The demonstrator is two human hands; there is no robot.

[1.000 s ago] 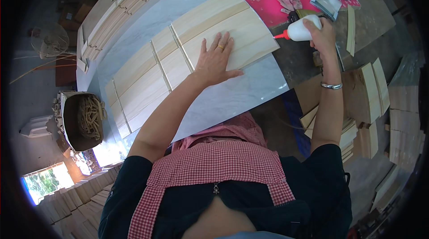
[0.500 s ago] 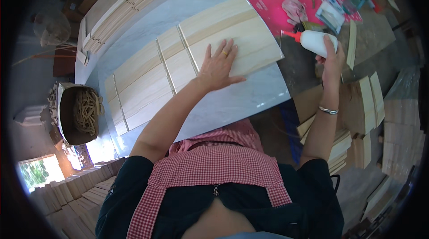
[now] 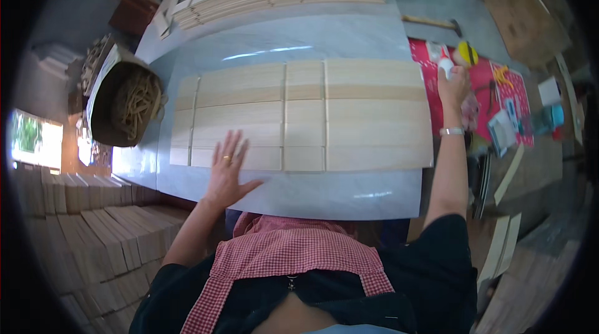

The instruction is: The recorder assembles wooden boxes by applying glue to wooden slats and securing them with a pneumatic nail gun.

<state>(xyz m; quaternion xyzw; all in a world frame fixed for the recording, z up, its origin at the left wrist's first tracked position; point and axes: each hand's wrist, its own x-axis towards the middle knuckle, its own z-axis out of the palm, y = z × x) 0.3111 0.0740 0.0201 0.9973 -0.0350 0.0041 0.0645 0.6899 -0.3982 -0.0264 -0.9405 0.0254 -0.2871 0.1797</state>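
On the counter (image 3: pixel 374 193), we press our left hand (image 3: pixel 226 171), fingers spread flat, on the wooden panel (image 3: pixel 312 115)'s near edge; our right hand (image 3: pixel 452 81) grips a glue bottle (image 3: pixel 444 65) just beyond its right end (nozzle up). Careless squeezing could drip glue onto the boards.

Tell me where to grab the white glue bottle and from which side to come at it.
Grip the glue bottle around its white body, below the nozzle, coming from the near side as the right hand does. The body looks widest there; the red mat beyond is crowded with small tools.
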